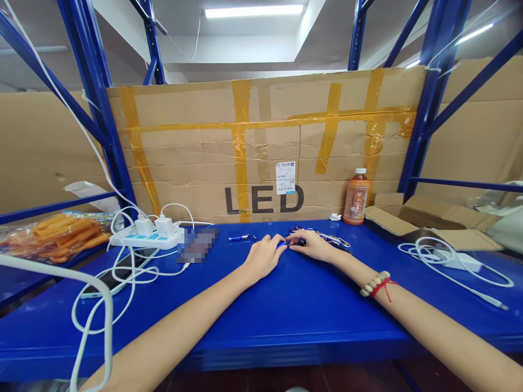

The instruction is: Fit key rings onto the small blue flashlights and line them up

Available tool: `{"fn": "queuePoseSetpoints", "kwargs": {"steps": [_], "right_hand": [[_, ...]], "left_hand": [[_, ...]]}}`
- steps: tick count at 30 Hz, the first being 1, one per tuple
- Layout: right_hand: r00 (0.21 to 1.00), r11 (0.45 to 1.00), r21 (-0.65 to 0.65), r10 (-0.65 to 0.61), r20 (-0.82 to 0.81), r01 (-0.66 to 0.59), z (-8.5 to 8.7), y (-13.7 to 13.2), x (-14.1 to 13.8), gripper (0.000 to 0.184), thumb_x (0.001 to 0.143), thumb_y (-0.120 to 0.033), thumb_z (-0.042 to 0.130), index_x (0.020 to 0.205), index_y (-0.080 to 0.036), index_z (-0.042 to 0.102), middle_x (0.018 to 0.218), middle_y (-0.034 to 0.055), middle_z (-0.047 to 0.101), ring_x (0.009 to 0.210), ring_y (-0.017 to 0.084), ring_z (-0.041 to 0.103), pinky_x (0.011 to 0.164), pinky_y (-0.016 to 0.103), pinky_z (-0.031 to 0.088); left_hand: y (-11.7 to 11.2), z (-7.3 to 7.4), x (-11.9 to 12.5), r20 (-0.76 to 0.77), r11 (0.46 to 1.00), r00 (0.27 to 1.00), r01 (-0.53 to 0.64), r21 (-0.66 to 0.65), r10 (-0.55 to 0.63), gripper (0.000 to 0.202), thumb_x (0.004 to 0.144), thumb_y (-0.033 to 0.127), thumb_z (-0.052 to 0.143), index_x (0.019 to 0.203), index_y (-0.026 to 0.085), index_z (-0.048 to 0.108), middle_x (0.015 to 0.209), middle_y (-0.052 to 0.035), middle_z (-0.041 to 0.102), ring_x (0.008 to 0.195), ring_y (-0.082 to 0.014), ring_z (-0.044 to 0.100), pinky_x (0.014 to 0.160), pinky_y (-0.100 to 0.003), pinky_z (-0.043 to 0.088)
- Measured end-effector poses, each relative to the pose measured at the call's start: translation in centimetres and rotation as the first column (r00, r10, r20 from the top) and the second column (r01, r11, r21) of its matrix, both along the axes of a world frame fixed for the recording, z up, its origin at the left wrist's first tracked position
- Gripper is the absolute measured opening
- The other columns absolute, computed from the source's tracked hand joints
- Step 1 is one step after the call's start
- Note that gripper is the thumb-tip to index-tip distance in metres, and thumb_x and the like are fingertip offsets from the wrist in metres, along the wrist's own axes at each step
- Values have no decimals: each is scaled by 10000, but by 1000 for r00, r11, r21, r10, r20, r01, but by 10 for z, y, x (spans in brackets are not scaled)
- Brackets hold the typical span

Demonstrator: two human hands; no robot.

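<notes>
The left hand [263, 256] has its grip pinching a small blue thing [281, 244] — over the far part of the blue table [278, 310]. Its long side seems to point right, toward the right hand [311, 244], just beside it — whose grip I cannot tell.

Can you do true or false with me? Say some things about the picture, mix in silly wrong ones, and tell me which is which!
1. The bottle has a white cap. True.
2. The bracelet is on the left arm. False: the bracelet is on the right arm.
3. The letters on the cardboard spell LED. True.
4. The left hand is touching the bottle. False: the left hand is at a blue thing, and the bottle stands farther back.
5. The box on the right is closed. False: that box is open.
6. The right hand is near the left hand. True.
</notes>
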State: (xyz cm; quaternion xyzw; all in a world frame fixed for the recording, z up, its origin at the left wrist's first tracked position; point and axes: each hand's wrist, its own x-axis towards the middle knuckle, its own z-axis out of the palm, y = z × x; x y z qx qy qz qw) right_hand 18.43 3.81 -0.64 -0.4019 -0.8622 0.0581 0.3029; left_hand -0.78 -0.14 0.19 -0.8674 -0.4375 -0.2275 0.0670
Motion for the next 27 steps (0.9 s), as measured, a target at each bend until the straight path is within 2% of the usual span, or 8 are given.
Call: {"fn": "queuePoseSetpoints", "kwargs": {"steps": [10,16,23,27], "right_hand": [[1000,1000,23,12,3,-12,0,0,-1,230,727,-219,570,931,-147,647,810,66,670,734,160,608,707,284,480],[999,999,-13,44,-20,-45,1,-2,-3,234,739,-258,571,938,-162,645,815,57,667,732,160,605,703,288,478],[994,992,79,93,61,-98,4,-2,-1,154,776,-249,552,872,-198,662,911,56,665,897,190,580,903,371,374],[986,989,48,137,95,-142,4,-1,-1,151,782,-219,538,851,-198,671,870,50,679,830,174,598,825,321,426]], "left_hand": [[1,0,0,5,1000,1000,3,-9,-3,319,902,380,266,1093,228,471,926,-42,569,881,-169,559,776,-288,442],[1,0,0,26,1000,1000,18,-19,-18,318,901,379,267,1091,231,474,923,-40,567,882,-172,555,776,-294,442],[0,0,0,43,999,999,26,-28,-25,313,900,381,272,1088,237,477,898,-38,563,886,-177,549,778,-302,440],[0,0,0,38,999,999,15,-45,-14,319,901,382,263,1092,245,479,883,-34,554,852,-171,556,765,-297,441]]}}
